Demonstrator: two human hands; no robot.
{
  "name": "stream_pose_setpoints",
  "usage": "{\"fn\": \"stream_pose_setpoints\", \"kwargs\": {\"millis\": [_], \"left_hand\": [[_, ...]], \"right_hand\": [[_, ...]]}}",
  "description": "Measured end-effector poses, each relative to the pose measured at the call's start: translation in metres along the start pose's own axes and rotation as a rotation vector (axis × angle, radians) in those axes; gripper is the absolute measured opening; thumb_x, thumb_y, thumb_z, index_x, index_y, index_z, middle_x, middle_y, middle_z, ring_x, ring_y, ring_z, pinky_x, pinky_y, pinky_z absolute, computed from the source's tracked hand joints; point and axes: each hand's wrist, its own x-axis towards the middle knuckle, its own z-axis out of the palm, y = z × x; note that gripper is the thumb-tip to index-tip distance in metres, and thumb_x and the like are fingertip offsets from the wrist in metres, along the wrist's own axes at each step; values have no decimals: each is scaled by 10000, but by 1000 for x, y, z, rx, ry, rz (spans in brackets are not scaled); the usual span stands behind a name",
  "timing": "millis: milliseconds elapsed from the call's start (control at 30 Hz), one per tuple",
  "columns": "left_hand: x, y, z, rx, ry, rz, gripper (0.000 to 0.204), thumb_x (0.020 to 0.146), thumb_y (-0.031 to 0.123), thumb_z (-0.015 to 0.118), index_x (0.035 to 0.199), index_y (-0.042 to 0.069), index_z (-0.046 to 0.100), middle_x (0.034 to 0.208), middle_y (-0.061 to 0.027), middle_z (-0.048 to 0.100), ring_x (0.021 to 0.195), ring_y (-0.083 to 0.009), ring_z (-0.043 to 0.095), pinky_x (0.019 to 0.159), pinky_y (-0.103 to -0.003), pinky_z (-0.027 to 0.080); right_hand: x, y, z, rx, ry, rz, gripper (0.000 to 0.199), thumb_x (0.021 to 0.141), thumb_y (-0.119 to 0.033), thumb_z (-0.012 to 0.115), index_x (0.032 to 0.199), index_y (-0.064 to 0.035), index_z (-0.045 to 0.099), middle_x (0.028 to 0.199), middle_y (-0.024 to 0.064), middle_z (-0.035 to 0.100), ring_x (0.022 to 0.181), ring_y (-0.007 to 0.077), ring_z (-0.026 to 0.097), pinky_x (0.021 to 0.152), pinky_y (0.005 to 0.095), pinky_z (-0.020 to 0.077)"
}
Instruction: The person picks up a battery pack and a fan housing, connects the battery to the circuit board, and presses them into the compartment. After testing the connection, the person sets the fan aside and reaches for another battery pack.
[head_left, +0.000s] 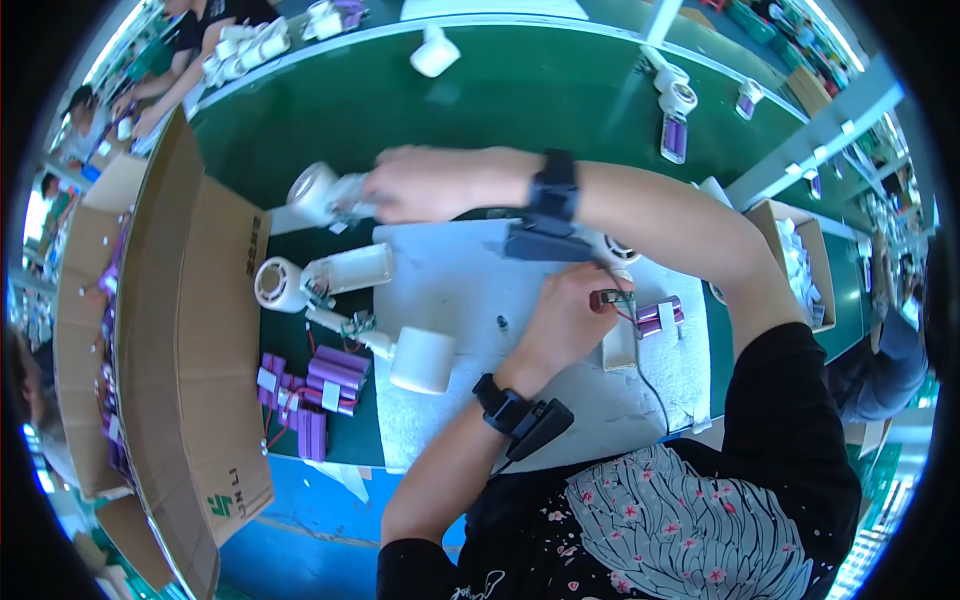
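Note:
My left hand [565, 318] is closed over the grey-white work mat [460, 270], pinching a small circuit board [612, 299] with red wires. Those wires run to a purple battery pack [660, 317], beside an open white handle shell [619, 350]. Part of a round white housing [612, 248] shows behind my right forearm. Stretched across to the left, my right hand [412, 187] is smeared by motion at the handle end of a white fan-like device [316, 194]. Its fingers touch or overlap that handle; their grip is unclear.
Left of the mat lie another opened white device [282, 284], a white cylindrical head [422, 360] and several purple battery packs [335, 378]. A tall cardboard box [215, 330] borders the left side. More white devices [435, 53] stand at the back; a carton of white parts [795, 265] is right.

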Motion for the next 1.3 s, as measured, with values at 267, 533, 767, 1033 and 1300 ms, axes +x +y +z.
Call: {"fn": "stream_pose_setpoints", "kwargs": {"millis": [267,533,767,1033,1300], "left_hand": [[1,8,-9,-32,-67,-116,273,718,-38,619,960,55,707,849,-119,616,667,-234,612,636,-325,508],[-2,1,-6,-35,-16,-102,319,701,-81,611,975,54,704,853,-84,621,655,-176,616,599,-273,487],[-3,4,-4,-48,24,-80,312,705,-83,596,964,55,703,891,-103,629,685,-223,630,613,-302,503],[-4,-1,-4,-54,39,-73,289,701,-93,585,935,37,694,893,-139,614,751,-298,632,663,-364,519],[-5,-6,-2,-56,11,-17,294,722,-66,591,957,59,715,885,-112,631,690,-223,626,645,-311,513]], "right_hand": [[11,7,0,138,113,-242,431,897,-359,604,1158,-16,617,1119,223,615,1074,372,586,915,445,482],[-188,335,-90,-506,404,888,635,819,-445,651,1250,13,563,1169,234,628,1072,344,616,925,437,482],[-279,387,-77,-397,254,1287,629,717,-479,728,1144,-28,624,1100,219,660,1026,374,633,880,450,494],[-139,129,-100,276,511,520,459,819,-213,734,1172,6,538,840,52,588,671,117,576,595,260,476],[-39,14,-12,-18,97,78,539,755,-281,746,1216,-68,564,1125,158,621,969,367,626,831,427,512]]}}
